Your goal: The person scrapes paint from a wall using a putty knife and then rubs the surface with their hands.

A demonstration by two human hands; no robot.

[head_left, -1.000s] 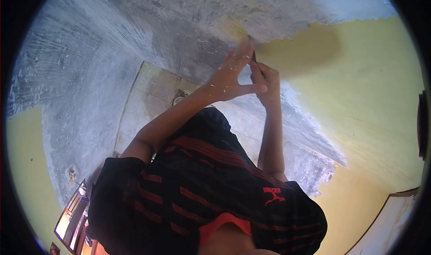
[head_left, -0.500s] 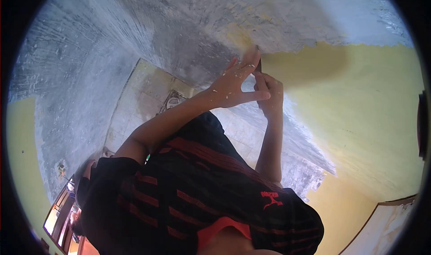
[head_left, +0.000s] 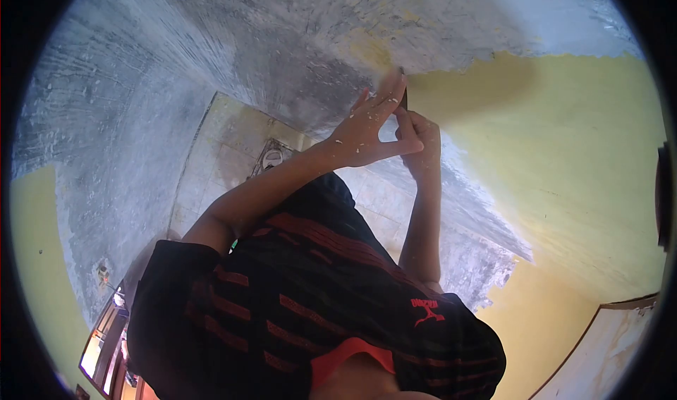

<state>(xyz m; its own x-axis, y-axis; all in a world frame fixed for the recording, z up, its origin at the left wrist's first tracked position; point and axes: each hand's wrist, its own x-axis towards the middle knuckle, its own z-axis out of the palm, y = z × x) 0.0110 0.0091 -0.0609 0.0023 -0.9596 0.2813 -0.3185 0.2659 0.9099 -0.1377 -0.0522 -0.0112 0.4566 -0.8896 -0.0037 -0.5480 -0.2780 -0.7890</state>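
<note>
My right hand [head_left: 421, 146] is closed round the lower end of a scraper [head_left: 404, 98], whose thin dark blade points up at the wall. The handle is hidden inside the fist. Fingers stretched out, my left hand [head_left: 363, 132] lies along the blade's left side, its fingertips blurred close to the wall. Its thumb reaches across to my right hand. Pale flakes stick to the skin of the left hand. Above the blade, the grey scraped wall [head_left: 296, 33] meets a ragged edge of yellow-green paint [head_left: 564, 132], with a small yellow patch [head_left: 370, 51] near the fingertips.
Pale floor tiles [head_left: 229, 139] lie below, with a whitish object [head_left: 271, 158] near the wall's foot. A wall box with wires [head_left: 104, 277] is at the left, above a bright opening [head_left: 92, 354]. A dark-edged panel [head_left: 599, 343] stands at lower right.
Both hands and the blade sit slightly higher and further left in view, nearly the same pose. The view has shifted a little, and the person at lower left shows less.
</note>
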